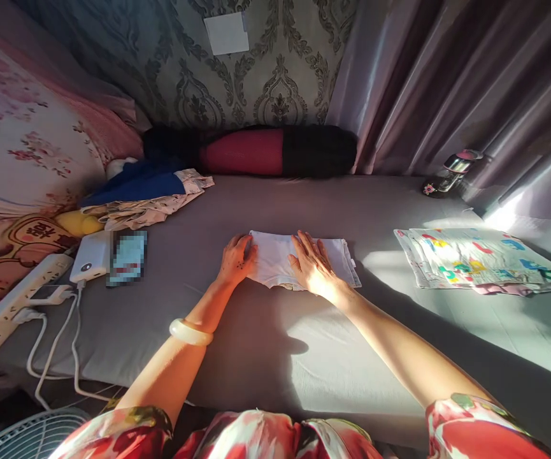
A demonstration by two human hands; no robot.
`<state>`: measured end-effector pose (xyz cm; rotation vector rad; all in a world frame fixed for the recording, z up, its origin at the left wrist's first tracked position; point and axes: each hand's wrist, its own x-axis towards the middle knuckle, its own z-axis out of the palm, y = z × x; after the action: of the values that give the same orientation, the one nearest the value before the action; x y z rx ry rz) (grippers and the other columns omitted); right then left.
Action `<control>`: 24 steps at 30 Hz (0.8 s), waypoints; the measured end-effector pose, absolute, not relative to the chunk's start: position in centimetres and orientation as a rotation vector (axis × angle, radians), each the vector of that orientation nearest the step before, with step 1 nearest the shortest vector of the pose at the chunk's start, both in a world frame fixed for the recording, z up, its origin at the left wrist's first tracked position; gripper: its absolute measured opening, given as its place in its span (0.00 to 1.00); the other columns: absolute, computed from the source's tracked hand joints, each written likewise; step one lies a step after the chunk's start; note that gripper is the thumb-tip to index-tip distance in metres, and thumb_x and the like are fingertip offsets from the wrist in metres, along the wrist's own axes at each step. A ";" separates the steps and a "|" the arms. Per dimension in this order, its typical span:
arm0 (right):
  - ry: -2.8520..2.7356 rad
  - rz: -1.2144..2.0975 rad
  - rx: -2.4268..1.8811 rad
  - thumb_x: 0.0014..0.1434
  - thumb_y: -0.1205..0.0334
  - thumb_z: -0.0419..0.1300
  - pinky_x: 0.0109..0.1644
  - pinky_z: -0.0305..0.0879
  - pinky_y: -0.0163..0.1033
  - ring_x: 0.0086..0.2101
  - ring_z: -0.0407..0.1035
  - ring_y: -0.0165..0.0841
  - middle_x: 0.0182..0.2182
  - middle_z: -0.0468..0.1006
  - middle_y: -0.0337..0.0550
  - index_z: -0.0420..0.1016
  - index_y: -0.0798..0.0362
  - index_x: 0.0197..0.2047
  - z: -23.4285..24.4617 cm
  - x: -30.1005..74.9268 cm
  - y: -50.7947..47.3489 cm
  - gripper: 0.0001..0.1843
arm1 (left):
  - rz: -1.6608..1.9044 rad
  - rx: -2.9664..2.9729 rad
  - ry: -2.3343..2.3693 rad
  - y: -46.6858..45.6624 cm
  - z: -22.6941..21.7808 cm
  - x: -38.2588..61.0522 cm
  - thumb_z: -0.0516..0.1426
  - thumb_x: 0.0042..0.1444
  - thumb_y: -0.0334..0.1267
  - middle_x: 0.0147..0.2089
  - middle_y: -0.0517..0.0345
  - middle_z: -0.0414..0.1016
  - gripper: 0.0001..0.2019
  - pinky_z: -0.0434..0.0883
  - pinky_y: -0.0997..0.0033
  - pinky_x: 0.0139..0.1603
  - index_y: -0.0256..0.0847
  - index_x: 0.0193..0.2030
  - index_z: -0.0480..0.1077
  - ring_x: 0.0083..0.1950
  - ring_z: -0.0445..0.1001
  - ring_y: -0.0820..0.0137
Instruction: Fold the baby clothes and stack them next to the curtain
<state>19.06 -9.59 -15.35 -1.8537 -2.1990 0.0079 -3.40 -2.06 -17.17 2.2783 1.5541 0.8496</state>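
A white folded garment (275, 258) lies flat on the grey bed sheet in front of me. My left hand (237, 258) is at its left edge, fingers curled in and closed on the cloth there. Flat across the garment's middle rests my right hand (314, 262), its fingers stretched out and a little apart. The layers at the garment's right end show loose, uneven edges. Part of the cloth is hidden under my right hand.
Folded printed cloths (483, 258) lie stacked at right, near a dark bottle (454, 172). At left are a pile of clothes (146, 197), a white power bank (92, 256), a power strip (21, 306) with cables, and a fan grille (31, 437). A red-and-black roll (241, 153) lies along the wall.
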 end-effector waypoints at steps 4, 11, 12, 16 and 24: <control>-2.200 -0.006 -1.876 0.71 0.55 0.42 0.71 0.42 0.58 0.69 0.48 0.46 0.70 0.56 0.54 0.58 0.57 0.71 -16.1 18.6 -9.3 0.29 | 0.840 2.221 1.617 -2.2 -16.7 -3.3 0.53 0.63 0.39 0.58 0.47 0.73 0.15 0.72 0.54 0.57 0.41 0.54 0.71 0.58 0.72 0.58; -2.211 -0.018 -1.894 0.72 0.56 0.41 0.70 0.44 0.57 0.67 0.52 0.46 0.69 0.58 0.54 0.58 0.57 0.70 -15.5 18.6 -9.5 0.28 | 0.929 2.144 1.752 -1.9 -16.5 -3.7 0.51 0.63 0.36 0.54 0.47 0.75 0.14 0.71 0.57 0.58 0.40 0.51 0.73 0.55 0.74 0.60; -2.216 -0.018 -1.906 0.72 0.56 0.41 0.70 0.44 0.57 0.67 0.52 0.46 0.69 0.58 0.55 0.58 0.57 0.70 -15.3 18.5 -9.5 0.28 | 0.948 2.120 1.767 -1.8 -16.5 -3.9 0.50 0.62 0.35 0.53 0.48 0.76 0.14 0.71 0.59 0.57 0.40 0.51 0.73 0.54 0.75 0.60; -2.231 -0.037 -1.881 0.71 0.57 0.40 0.72 0.40 0.58 0.69 0.49 0.44 0.70 0.57 0.56 0.60 0.56 0.69 -14.8 17.2 -9.0 0.28 | 1.011 2.052 1.775 -1.5 -16.7 -4.2 0.50 0.61 0.33 0.50 0.49 0.77 0.14 0.72 0.61 0.55 0.39 0.49 0.73 0.51 0.75 0.62; -2.249 0.029 -1.794 0.71 0.57 0.41 0.72 0.40 0.58 0.69 0.48 0.45 0.69 0.57 0.55 0.60 0.60 0.69 -15.4 14.5 -7.5 0.29 | 1.056 2.017 1.738 -1.3 -17.1 -4.3 0.50 0.60 0.30 0.48 0.48 0.77 0.14 0.71 0.63 0.55 0.38 0.47 0.74 0.51 0.75 0.63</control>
<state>14.50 -7.51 -15.38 -1.7940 -2.2486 0.0288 -4.35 -1.34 -17.06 2.0171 1.7382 1.0565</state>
